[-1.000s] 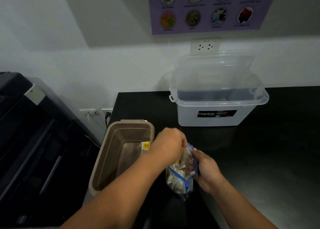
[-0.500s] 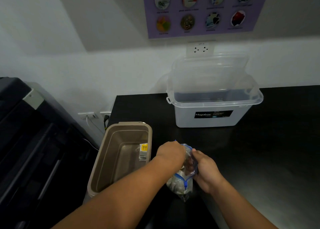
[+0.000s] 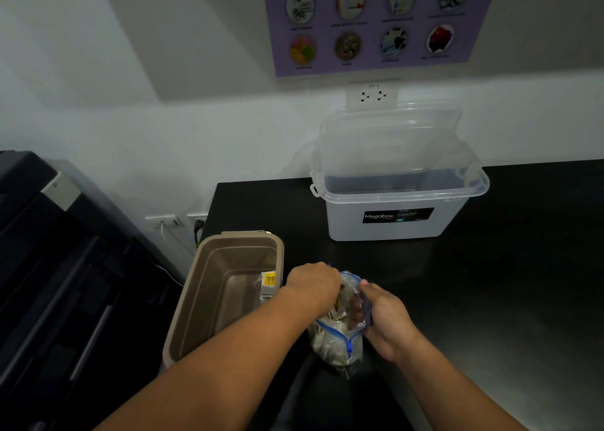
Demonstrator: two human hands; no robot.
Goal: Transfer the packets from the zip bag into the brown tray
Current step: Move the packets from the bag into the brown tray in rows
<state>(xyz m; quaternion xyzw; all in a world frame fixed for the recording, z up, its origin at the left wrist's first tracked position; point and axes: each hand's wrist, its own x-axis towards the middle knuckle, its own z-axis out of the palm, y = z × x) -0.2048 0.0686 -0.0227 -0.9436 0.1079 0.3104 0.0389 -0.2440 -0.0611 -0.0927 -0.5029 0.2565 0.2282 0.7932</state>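
Observation:
A clear zip bag with a blue zipper stands on the black counter, holding several pale packets. My right hand grips the bag's open right edge. My left hand reaches down into the bag's mouth; its fingers are hidden inside, so I cannot see whether they hold a packet. The brown tray sits to the left at the counter's corner. One packet with a yellow label lies against the tray's right wall.
A translucent Megabox storage bin with its lid leaning behind stands at the back of the black counter. A dark printer fills the left side below the counter edge. Wall sockets and a purple poster are behind.
My left hand dropped from above the bag's opening down into the bag. My right hand kept its hold on the bag's edge.

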